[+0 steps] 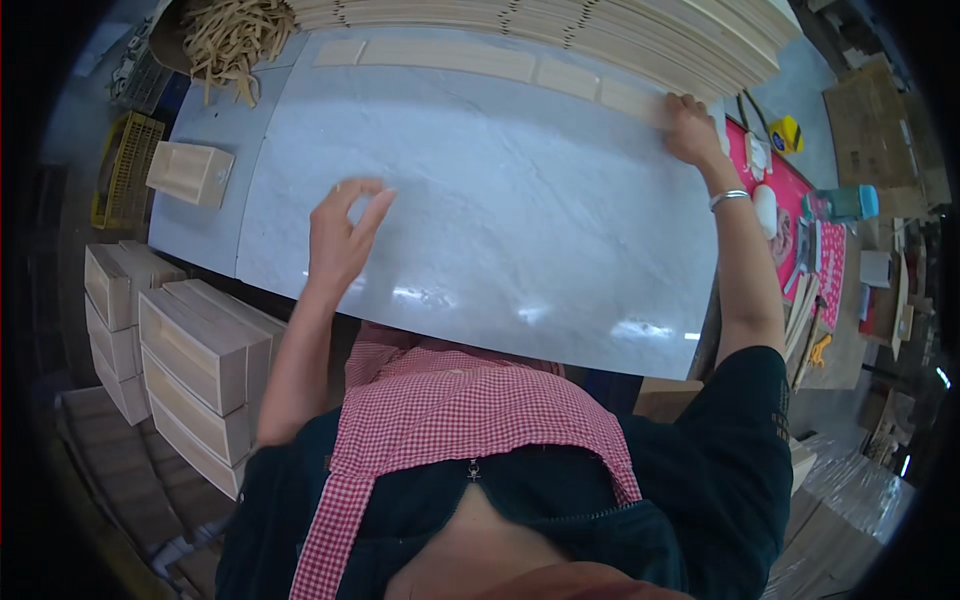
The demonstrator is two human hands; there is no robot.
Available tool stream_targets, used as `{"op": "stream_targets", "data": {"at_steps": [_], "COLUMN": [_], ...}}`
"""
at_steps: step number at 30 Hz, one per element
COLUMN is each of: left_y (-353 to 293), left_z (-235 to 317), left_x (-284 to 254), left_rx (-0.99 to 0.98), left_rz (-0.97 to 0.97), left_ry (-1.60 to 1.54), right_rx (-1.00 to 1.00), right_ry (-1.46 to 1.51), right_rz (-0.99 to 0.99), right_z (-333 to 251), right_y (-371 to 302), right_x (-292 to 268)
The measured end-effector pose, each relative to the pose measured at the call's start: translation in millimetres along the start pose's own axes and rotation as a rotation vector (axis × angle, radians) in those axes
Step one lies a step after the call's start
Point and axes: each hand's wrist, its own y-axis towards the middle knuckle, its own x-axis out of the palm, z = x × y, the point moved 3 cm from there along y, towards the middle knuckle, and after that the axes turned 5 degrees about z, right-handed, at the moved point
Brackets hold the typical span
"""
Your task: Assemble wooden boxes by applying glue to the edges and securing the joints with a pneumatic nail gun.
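Observation:
A long, thin, pale wooden strip point(450, 58) lies flat near the far side of the table, with cross lines dividing it into segments. At the strip's right end, my right hand point(690, 130) has its fingers curled over the wood; the fingertips are partly hidden. My left hand point(345, 228) hovers over the left part of the table, its thumb and fingers apart in a curve with nothing between them. Behind the strip, a big stack of similar wooden strips point(640, 35) runs along the table's far edge.
A small wooden box point(192, 173) sits on the left end of the marble-look table point(480, 200). Curly wood strips point(235, 40) fill a container at far left. Wooden boxes point(195, 365) are stacked at lower left. At right, a pink surface point(790, 190) holds tools and a jar point(850, 203).

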Motion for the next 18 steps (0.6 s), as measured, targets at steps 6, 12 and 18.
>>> {"op": "stream_targets", "data": {"at_steps": [6, 12, 18], "left_y": [139, 220, 175], "left_z": [11, -9, 39], "left_x": [-22, -33, -23], "left_rx": [0.681, 0.693, 0.428], "left_rz": [0.392, 0.287, -0.063], "left_ry": [0.704, 1.172, 1.196], "right_rx": [-0.068, 0.041, 0.277], "right_ry": [0.170, 0.364, 0.202], "right_rz": [-0.058, -0.043, 0.002], "right_z": [3, -23, -42], "right_y": [-25, -118, -175], "right_x": [-48, -123, -114]}}
